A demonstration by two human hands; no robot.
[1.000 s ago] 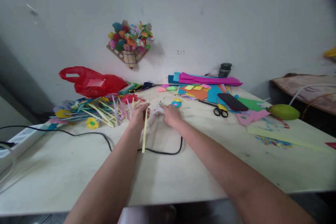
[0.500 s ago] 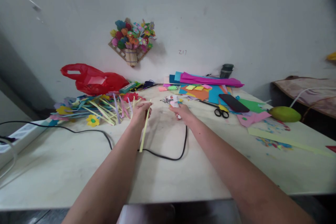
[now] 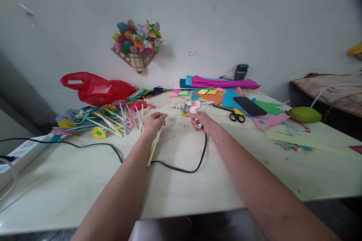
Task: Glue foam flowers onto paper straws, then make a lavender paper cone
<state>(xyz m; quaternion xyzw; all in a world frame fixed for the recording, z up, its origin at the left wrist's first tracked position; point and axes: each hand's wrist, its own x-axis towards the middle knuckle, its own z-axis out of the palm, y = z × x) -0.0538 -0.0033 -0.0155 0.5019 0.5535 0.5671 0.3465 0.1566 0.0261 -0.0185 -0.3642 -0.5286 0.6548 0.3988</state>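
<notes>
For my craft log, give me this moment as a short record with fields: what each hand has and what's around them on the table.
Left hand: closed on a yellow paper strip, which slants down toward the person
Right hand: grips a glue gun
Cord: black, loops from the gun across the table
Left of hands: pile of paper strips and flowers, red bag
Right of hands: scissors, coloured paper sheets, green fruit
</notes>
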